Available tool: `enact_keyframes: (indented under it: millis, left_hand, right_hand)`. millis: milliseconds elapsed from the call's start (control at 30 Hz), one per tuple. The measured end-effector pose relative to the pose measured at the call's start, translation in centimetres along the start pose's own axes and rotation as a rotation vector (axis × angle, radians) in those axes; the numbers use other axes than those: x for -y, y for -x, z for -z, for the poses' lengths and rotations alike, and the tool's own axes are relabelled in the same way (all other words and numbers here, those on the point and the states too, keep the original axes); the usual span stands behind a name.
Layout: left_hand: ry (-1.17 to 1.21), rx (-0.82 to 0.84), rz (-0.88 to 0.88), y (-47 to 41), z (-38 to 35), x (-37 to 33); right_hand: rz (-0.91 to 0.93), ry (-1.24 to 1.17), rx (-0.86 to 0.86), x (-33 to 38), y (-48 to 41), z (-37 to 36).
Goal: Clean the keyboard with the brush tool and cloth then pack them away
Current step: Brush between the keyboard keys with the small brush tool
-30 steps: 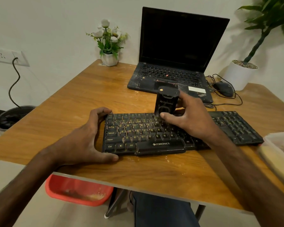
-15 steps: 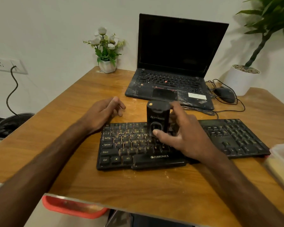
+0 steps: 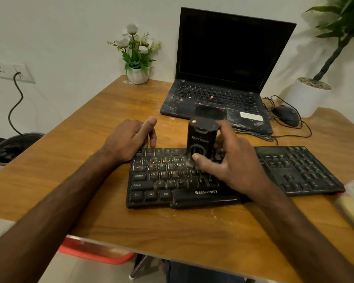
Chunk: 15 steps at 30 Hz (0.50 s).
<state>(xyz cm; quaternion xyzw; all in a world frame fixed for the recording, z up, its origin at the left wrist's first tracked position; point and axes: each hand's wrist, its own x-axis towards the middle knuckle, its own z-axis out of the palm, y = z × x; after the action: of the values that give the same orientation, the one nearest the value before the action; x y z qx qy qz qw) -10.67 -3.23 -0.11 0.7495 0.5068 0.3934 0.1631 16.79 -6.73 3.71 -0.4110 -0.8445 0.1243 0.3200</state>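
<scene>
Black Zebronics keyboard lies flat on the wooden desk, its long edge roughly parallel to the near desk edge; pale crumbs dot the letter keys and the wood just in front of it.

Right hand is over the middle of the keyboard, forearm coming in from the lower right. It holds the black cylindrical brush tool upright: thumb pressed on the tool's near face, the other fingers wrapped round its far side. The tool's lower end is down at the upper key rows; the bristles there are blurred, so contact with the keys is uncertain.

Left hand is at the keyboard's far left corner, forearm crossing from the lower left. Palm faces down, fingers loosely curled and a little apart, holding nothing; fingertips sit at or just beyond the keyboard's back edge, on the desk.

Beyond the keyboard: an open black laptop, screen dark. Beyond its left end, a small white pot of white flowers.

No cloth clearly identifiable.
</scene>
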Motion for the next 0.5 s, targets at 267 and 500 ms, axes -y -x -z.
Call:
enact_keyframes:
  millis: [267,500]
  left_hand:
    - [-0.057,0.0,-0.003,0.1,0.1,0.1]
    - [-0.063,0.006,-0.002,0.0,0.0,0.3]
  right_hand:
    - [0.031,-0.076,0.042,1.1,1.4,-0.4]
    - [-0.009,0.064,-0.075,-0.1,-0.2,0.4]
